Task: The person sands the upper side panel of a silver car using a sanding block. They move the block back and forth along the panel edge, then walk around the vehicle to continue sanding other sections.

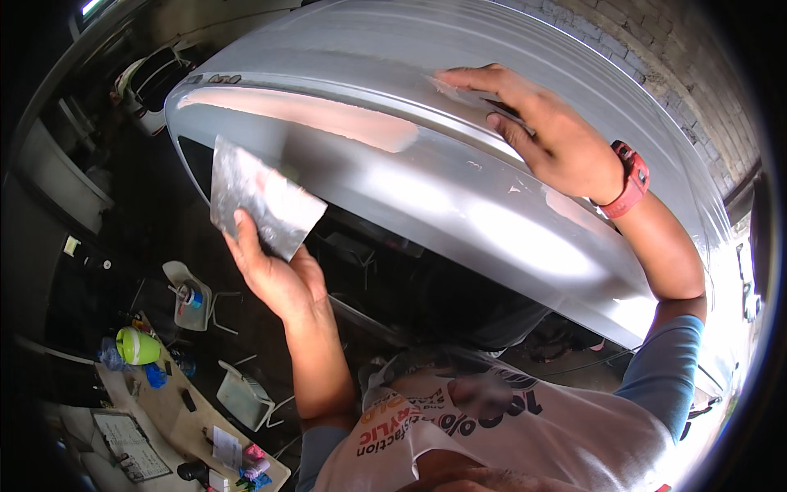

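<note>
My left hand (283, 275) grips a flat, square-cornered metal sheet (264, 197) by its lower edge, thumb on its face. Pale and grey smears cover the sheet. My right hand (549, 135) reaches over a silver car's roof (352, 53), its fingers bent and close to the surface by the roof groove. A dark, thin edge shows between thumb and fingers; the hand hides most of it. A pale smear (447, 88) lies at the fingertips. Along the roof's side rail runs a long pinkish filler patch (328, 116), left of my right hand. A smaller pink patch (574, 209) sits below my wrist.
The car's open side (385, 271) is dark below the rail. White plastic chairs (246, 394) stand at the lower left. Beside them a long table (184, 385) carries a green bucket (138, 346), bottles and papers. A brick wall (648, 61) rises beyond the car.
</note>
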A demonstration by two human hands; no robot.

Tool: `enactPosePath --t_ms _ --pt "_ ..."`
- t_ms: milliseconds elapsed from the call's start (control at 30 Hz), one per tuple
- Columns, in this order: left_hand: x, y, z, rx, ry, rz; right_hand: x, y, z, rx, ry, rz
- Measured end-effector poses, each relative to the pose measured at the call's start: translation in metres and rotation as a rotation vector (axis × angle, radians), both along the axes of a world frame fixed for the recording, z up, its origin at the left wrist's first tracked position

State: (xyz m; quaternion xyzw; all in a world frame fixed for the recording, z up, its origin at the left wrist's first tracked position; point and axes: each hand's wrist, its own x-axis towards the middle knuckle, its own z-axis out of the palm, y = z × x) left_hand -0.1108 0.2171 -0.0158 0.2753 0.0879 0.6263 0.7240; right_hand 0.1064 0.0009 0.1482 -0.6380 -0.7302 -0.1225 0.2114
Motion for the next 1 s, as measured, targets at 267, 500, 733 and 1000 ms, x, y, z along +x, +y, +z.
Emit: enactPosePath --t_ms 267,500,733,1000 --pt "-0.063 0.014 -0.114 -0.226 0.132 0.119 -0.003 0.003 -0.03 -0.273 0.116 0.022" --pt "-0.1 0.005 -0.174 -0.382 0.166 0.193 0.01 0.053 -0.036 -0.286 0.006 0.062" --pt "-0.134 0.003 -0.196 -0.41 0.203 0.254 0.025 0.153 -0.048 -0.225 -0.023 0.157" --pt "-0.188 0.008 -0.234 -0.461 0.258 0.427 0.038 0.318 -0.062 -0.232 -0.139 0.197"
